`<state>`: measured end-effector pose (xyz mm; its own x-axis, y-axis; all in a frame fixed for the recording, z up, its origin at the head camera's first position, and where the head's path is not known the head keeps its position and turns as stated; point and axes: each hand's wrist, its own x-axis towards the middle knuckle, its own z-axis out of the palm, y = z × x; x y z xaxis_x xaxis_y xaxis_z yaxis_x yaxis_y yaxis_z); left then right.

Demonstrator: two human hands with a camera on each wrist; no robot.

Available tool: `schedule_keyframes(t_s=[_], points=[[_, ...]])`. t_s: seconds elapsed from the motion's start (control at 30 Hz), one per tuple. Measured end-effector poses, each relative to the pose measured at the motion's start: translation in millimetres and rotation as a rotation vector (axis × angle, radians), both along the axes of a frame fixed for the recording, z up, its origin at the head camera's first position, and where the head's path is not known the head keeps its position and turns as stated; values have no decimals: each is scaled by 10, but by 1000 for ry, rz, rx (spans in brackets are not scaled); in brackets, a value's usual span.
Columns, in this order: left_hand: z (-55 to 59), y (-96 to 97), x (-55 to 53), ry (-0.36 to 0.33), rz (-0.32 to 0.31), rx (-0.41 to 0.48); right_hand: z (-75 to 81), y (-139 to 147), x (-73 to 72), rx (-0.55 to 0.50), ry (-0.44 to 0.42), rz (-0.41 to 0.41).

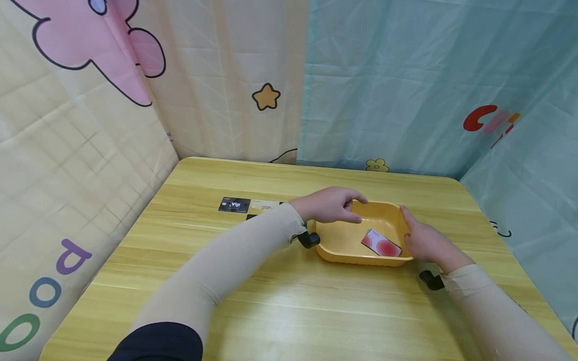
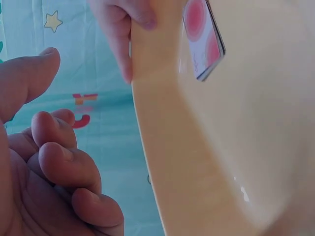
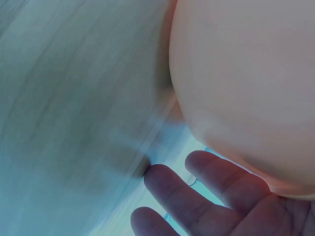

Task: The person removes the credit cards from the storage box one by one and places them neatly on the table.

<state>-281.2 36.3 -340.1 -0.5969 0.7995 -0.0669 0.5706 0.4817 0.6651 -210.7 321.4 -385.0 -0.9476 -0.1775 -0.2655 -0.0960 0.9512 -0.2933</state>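
A yellow plastic tray [image 1: 347, 260] with raised walls sits on the table. Inside, near its front right corner, lies a small stack of white cards with pink circles [image 1: 381, 243]. My right hand [image 1: 426, 241] grips the tray's right wall, thumb over the rim and the other fingers along the outside. In the right wrist view, those fingers [image 3: 211, 191] show against the outer wall. Over the tray's left part hangs my left hand [image 1: 331, 204], fingers loosely bent and holding nothing. The left wrist view shows its curled fingers [image 2: 69, 162] and thumb apart, beside the tray wall.
Left of the tray lie a black "Vip" card [image 1: 234, 204] and a pale card [image 1: 265, 205], with darker cards partly hidden by my left forearm. The wooden table [image 1: 189, 240] ends at printed curtains [image 1: 235, 100] behind and at both sides.
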Motion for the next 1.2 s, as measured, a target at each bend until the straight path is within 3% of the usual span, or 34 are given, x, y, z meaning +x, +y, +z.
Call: schedule_keyframes(t_s=[0.2, 0.5, 0.93, 1.2], points=[[-35, 217, 4, 8, -26, -20, -10, 9, -8, 6, 3, 4], [-103, 462, -21, 17, -16, -64, -19, 7, -9, -22, 2, 19], [-392, 641, -149, -49, 13, -81, -16, -6, -18, -16, -3, 10], [-542, 654, -122, -132, 29, -132, -11, 11, -11, -20, -9, -9]])
